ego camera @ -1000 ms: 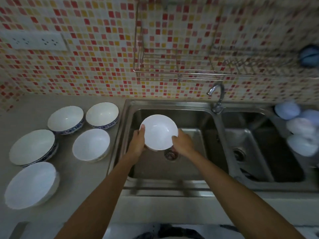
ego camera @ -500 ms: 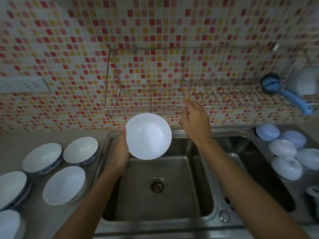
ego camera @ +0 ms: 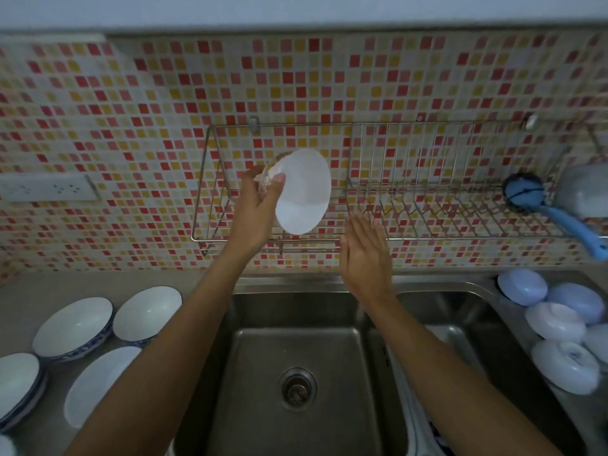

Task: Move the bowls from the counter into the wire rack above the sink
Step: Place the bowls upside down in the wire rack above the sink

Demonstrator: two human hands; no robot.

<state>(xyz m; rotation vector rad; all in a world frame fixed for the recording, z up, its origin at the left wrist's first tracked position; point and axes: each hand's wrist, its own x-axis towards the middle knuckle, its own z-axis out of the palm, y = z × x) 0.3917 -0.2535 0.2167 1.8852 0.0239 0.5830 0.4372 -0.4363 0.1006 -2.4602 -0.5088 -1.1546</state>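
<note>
My left hand (ego camera: 260,205) grips a white bowl (ego camera: 304,192) by its rim and base, tilted on edge with its opening facing right, in front of the left section of the wire rack (ego camera: 411,238). My right hand (ego camera: 363,251) is open, fingers spread, just below the rack's front rail and right of the bowl, touching nothing I can make out. Several more white bowls sit on the counter at lower left: a blue-patterned one (ego camera: 73,327), another (ego camera: 147,312) beside it, and a plain one (ego camera: 98,383) partly under my left forearm.
A double steel sink (ego camera: 296,357) lies below the rack. Pale upturned bowls (ego camera: 556,324) are piled at the right. A blue brush (ego camera: 539,199) and a pale container (ego camera: 584,189) occupy the rack's right end. A wall socket (ego camera: 49,187) is at left.
My left hand has raised the bowl from over the sink up to the rack and tilted it on edge. My right hand dropped slightly from the rack's rail.
</note>
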